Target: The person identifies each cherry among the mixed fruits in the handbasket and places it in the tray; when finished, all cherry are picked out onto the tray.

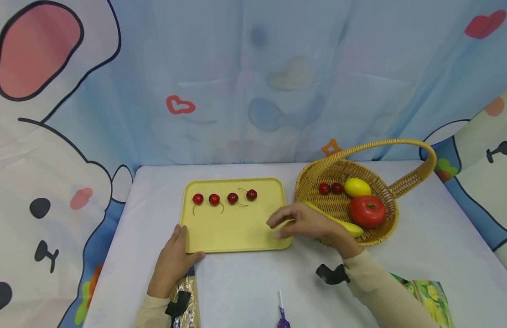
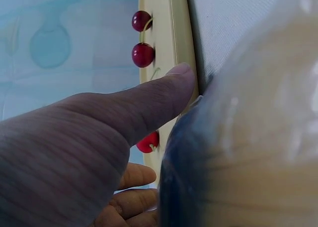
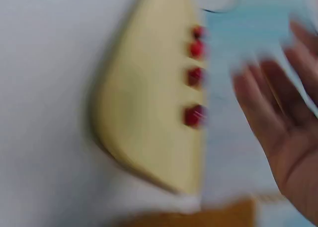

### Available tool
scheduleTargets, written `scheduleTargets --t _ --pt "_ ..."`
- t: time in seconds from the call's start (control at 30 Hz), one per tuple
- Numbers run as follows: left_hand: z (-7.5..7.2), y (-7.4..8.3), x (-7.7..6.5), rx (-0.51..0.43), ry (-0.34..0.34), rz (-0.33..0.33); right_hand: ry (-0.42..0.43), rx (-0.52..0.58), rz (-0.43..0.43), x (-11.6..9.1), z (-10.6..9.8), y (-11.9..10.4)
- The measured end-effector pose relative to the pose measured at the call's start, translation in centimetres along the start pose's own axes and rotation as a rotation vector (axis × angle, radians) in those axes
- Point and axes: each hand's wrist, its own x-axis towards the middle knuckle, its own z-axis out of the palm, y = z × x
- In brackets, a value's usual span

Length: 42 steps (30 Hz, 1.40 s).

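Observation:
A yellow tray (image 1: 233, 232) lies flat with several red cherries (image 1: 214, 199) in a row along its far half, stems attached. At its near left corner rests my left hand (image 1: 176, 257), the fingers along the left side and the thumb on the front edge. The left wrist view shows that thumb (image 2: 164, 90) stretched out on the rim. Over the tray's right end hovers my right hand (image 1: 307, 223), fingers loosely bent with nothing between them. In the blurred right wrist view this hand (image 3: 283, 122) shows spread fingers, apart from the cherries.
Right of the tray stands a wicker basket (image 1: 395, 214) with a tall handle, holding two cherries (image 1: 330, 188), a lemon (image 1: 357, 187), a banana (image 1: 352, 228) and a round red fruit (image 1: 367, 212). Nearer lie a gold package (image 1: 191, 296), a purple-wrapped lollipop (image 1: 283, 322) and a green-yellow packet (image 1: 431, 298).

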Motion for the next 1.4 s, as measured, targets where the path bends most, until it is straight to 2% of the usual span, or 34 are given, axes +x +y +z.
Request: scheduleTargets --t 0.07,0.1,0.13,0.17,0.2,0.27,0.37,0.4,0.47,0.67,0.77,0.9,1.1,1.2,1.4 --pt "-0.2 -0.2 0.0 0.007 0.005 0.003 -0.148 0.086 -0.023 -1.9 -2.2 -0.9" --pt "-0.3 -0.2 0.0 0.009 0.006 0.003 -0.184 0.107 -0.037 -2.8 -3.4 -1.1" --pt "-0.4 -0.3 0.0 0.012 0.007 0.005 -0.197 0.126 -0.052 -3.5 -4.6 -1.3" --pt "-0.4 -0.4 0.0 0.014 0.008 0.005 -0.175 0.142 -0.042 -4.0 -5.8 -1.4" --pt "-0.5 -0.4 0.0 0.013 0.007 0.004 -0.118 0.143 -0.018 -4.4 -7.0 -1.4" --pt "-0.6 -0.4 0.0 0.011 0.007 0.001 0.065 0.111 0.07 -4.9 -9.1 -1.0" --pt "-0.6 -0.4 -0.1 0.005 0.0 -0.017 0.344 0.081 0.273 -4.8 -11.6 0.3" --pt "-0.6 -0.4 0.0 0.004 -0.001 -0.022 0.406 0.068 0.326 -4.7 -12.2 0.9" --pt "-0.5 -0.3 0.0 -0.003 -0.005 -0.034 0.459 0.058 0.389 -4.4 -13.0 2.2" --pt "0.0 -0.3 0.0 -0.023 -0.017 -0.047 0.432 0.094 0.47 -3.1 -13.2 5.5" --pt "0.2 -0.3 -0.1 -0.023 -0.02 -0.046 0.434 0.1 0.511 -2.6 -12.8 6.6" --pt "0.2 -0.2 -0.1 -0.011 -0.007 -0.033 0.457 0.057 0.518 -2.2 -12.5 7.5" --pt "0.1 0.0 -0.1 -0.014 0.008 -0.024 0.486 -0.085 0.482 -1.7 -12.0 7.9" --pt "0.0 0.1 -0.1 -0.016 0.007 -0.021 0.516 -0.141 0.494 -1.8 -11.9 7.6" --pt "0.0 0.2 0.0 -0.003 0.015 -0.009 0.541 -0.121 0.461 -2.5 -12.0 6.0"
